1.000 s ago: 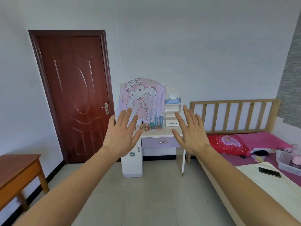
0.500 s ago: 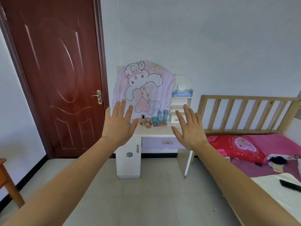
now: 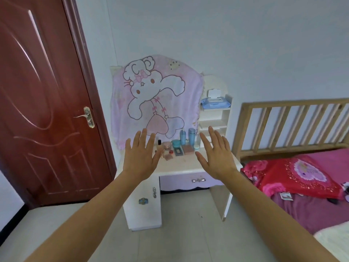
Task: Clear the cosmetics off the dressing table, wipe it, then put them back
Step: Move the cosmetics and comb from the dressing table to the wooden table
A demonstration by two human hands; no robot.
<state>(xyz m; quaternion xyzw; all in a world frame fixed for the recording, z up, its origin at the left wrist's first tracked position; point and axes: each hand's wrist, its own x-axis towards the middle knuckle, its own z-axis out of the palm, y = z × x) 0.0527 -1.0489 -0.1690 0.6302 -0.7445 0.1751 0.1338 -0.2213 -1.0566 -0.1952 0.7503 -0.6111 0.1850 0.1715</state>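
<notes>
While the cosmetics (image 3: 178, 147) sat clustered at the back of the dressing table (image 3: 181, 164), nothing had been cleared or wiped. Left hand (image 3: 140, 160) and right hand (image 3: 217, 157) hovered before it, fingers spread, holding nothing. A wet-wipe pack (image 3: 215, 103) lay on the side shelf (image 3: 211, 121).

Left hand (image 3: 140, 157) covers part of dressing table (image 3: 181, 164); cosmetics (image 3: 178, 148) labels too small; bed (image 3: 302, 210) cut by right edge.
</notes>
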